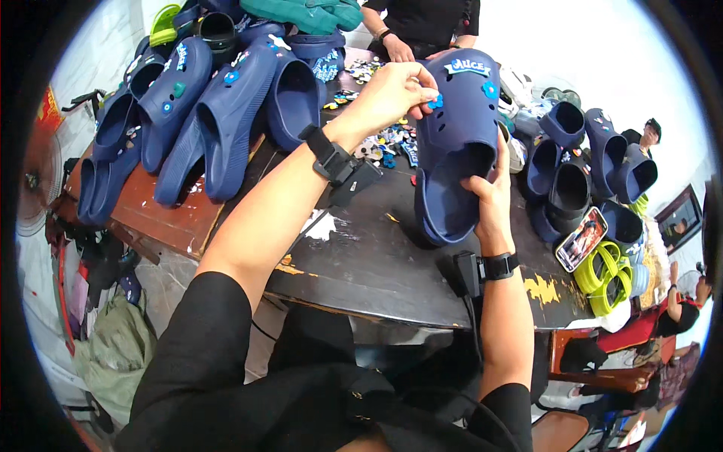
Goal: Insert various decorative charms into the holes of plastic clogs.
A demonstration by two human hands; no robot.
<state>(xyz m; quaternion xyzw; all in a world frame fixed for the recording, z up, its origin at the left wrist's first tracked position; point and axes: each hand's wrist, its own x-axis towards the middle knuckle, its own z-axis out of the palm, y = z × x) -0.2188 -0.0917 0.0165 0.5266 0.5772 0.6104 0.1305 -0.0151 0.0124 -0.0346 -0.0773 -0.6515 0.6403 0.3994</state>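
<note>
A navy blue clog (459,117) with vent holes is held over the dark table, toe pointing away from me. Its heel end is gripped by my right hand (491,200), thumb inside the opening and the other fingers behind. On the toe sit a white-and-blue lettered charm (468,66) and a blue flower-like charm (489,90). My left hand (395,96) pinches a small blue shoe charm (435,102) at the clog's left side, by the holes. Whether its stem is in a hole cannot be seen. Loose charms (392,139) lie scattered beneath and behind my left hand.
Several navy clogs (241,113) are heaped at the left, and more clogs (568,188) stand at the right. A phone (581,239) leans against lime green sandals (605,279) near the right edge. Another person's hand (398,49) rests across the worn black table (369,264).
</note>
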